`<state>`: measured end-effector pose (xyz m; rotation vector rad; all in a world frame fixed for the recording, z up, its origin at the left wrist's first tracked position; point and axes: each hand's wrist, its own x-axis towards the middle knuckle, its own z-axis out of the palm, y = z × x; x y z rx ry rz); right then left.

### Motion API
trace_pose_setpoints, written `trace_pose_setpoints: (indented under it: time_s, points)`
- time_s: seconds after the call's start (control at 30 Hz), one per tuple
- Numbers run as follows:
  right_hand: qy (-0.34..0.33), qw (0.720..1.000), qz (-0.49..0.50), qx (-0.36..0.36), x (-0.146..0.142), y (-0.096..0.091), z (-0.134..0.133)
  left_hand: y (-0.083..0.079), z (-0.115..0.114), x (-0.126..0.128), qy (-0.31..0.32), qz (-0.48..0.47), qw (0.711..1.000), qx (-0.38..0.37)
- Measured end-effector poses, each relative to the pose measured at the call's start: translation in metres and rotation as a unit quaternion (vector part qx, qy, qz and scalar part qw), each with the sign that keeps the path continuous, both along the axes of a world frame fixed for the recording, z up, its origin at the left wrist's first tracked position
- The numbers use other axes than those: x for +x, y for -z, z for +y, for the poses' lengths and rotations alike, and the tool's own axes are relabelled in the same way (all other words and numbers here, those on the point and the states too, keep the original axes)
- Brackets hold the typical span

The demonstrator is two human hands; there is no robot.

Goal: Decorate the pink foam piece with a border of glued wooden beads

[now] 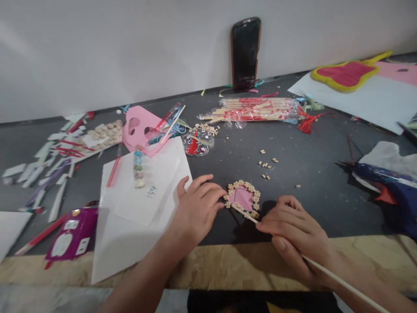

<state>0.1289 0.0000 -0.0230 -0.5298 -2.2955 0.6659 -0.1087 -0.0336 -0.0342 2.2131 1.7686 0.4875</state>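
Observation:
A small pink piece (241,198), with a pencil-like line across it, lies on the dark tabletop inside a ring of tiny pale wooden beads (256,194). My left hand (199,208) has its fingertips at the ring's left edge, with finger and thumb around it. A long thin wooden stick (329,272) is gripped in my right hand (295,232), passing under the palm and out past the wrist. Its far end meets the lower rim of the ring; whether it is joined there I cannot tell. Several loose beads (264,164) lie just beyond.
White paper (137,243) bears a strip of coloured stones. Behind are a bead dish (203,150), wrapped sticks (257,109) and a phone (245,54) against the wall. A blue glue gun (387,174) lies right, a purple pouch (73,234) left. A wooden edge (208,265) runs in front.

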Motion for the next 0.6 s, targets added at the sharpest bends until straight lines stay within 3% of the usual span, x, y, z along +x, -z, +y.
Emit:
trace_pose_setpoints:
  time_s: [0.6]
  points:
    - [-0.005, 1.000, -0.008, -0.014, 0.0008, 0.0014, -0.0011, 0.0034, 0.0014, 0.0022, 0.017, -0.007, 1.000, 0.007]
